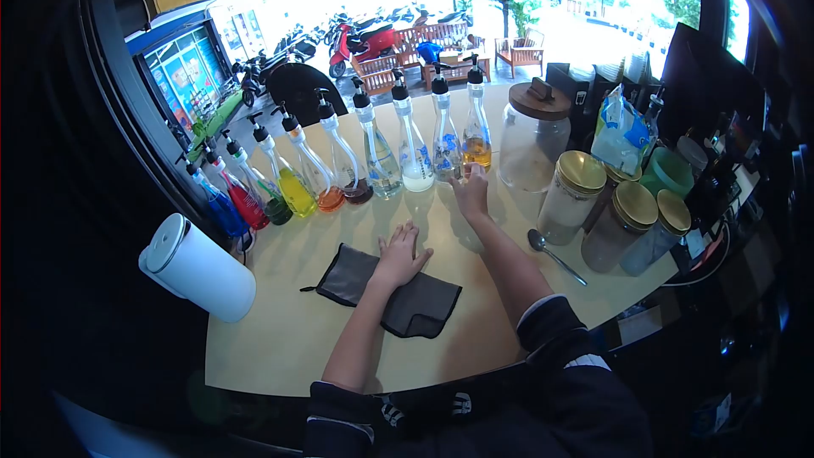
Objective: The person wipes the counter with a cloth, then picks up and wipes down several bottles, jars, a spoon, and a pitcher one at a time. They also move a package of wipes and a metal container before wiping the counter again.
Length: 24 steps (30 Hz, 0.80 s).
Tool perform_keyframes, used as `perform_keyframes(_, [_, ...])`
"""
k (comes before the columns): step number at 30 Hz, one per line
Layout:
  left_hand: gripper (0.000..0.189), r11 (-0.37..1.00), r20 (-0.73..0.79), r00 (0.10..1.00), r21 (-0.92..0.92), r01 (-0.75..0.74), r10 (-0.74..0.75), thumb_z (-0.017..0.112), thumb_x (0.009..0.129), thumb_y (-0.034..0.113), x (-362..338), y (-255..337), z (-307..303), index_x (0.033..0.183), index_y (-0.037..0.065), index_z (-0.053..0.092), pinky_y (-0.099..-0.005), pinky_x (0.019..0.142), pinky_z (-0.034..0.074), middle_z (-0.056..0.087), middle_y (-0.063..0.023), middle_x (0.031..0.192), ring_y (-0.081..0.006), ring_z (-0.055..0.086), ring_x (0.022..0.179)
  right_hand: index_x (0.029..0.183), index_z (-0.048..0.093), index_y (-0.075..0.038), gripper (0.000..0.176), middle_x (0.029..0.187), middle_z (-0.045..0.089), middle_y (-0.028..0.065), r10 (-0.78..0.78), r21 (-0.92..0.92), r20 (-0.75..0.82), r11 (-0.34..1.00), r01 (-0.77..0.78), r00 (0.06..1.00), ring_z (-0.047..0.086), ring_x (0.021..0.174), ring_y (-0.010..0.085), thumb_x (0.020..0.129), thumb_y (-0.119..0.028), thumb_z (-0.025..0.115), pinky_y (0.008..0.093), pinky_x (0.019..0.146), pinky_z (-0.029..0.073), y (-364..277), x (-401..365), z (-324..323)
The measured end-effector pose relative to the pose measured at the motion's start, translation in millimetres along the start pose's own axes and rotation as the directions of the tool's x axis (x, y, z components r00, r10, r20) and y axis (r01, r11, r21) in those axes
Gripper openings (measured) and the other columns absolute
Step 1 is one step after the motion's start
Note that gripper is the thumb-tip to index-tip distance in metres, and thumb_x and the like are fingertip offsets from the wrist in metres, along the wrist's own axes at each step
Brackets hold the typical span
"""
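Observation:
My left hand (403, 259) lies with fingers spread on a dark grey cloth (350, 275) that is flat on the table, one corner folded over. Farther forward, my right hand (471, 193) reaches to the end of a curved row of pump bottles, thumb and fingers apart. Its fingertips are right at the base of a bottle with amber liquid (477, 151). Just left of them stands a clear pump bottle with blue print (446, 146). Another pump bottle with whitish liquid (416, 165) comes after it.
Several more pump bottles with coloured liquids, such as a yellow one (294, 190), curve leftward. A white jug (199, 267) stands at the left. To the right are a wooden-lidded glass jar (532, 148), gold-lidded canisters (572, 199) and a spoon (557, 257).

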<state>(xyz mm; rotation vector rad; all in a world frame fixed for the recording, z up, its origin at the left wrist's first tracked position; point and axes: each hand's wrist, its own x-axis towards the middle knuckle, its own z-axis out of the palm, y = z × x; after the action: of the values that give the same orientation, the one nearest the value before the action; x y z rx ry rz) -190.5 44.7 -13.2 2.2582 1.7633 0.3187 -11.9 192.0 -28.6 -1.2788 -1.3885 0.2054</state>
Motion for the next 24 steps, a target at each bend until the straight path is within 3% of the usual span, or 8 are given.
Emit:
perform_keyframes(8, [0.07,1.0,-0.017,1.0,-0.016,0.001,-0.001,0.049,0.09,0.049,-0.2,-0.3,1.6,0.141,0.005,0.031,-0.0598,0.111,0.01,0.023,-0.0135,0.152,-0.0295,0.019,0.141,0.102,0.05,0.003,0.054,0.098,0.055,0.0175,0.022,-0.015,-0.042,1.0,-0.022,0.999,0.057,0.092,0.0327,0.065,-0.017,0.083,0.0382,0.082,0.047,-9.4,-3.4,4.5])
perform_keyframes(14, [0.07,1.0,-0.027,1.0,-0.022,-0.005,0.005,0.049,0.09,0.049,-0.8,0.2,1.8,0.141,0.005,0.032,-0.0598,0.111,0.009,0.024,-0.0136,0.152,-0.0293,0.019,0.141,0.102,0.047,0.003,0.057,0.102,0.052,0.0184,0.139,-0.004,-0.046,0.99,-0.139,0.989,0.055,0.094,0.0337,0.065,-0.019,0.083,0.0386,0.083,0.047,-16.9,-1.8,11.1])
perform_keyframes(24, [0.07,1.0,-0.034,0.999,-0.022,-0.005,0.004,0.05,0.09,0.048,-0.3,-1.1,4.6,0.142,0.005,0.031,-0.0597,0.111,0.009,0.024,-0.0132,0.151,-0.0291,0.019,0.141,0.109,0.046,-0.001,0.062,0.107,0.054,0.018,0.177,-0.149,-0.04,0.972,-0.181,0.983,0.056,0.102,0.0336,0.067,-0.027,0.082,0.039,0.088,0.047,-11.0,0.3,21.9])
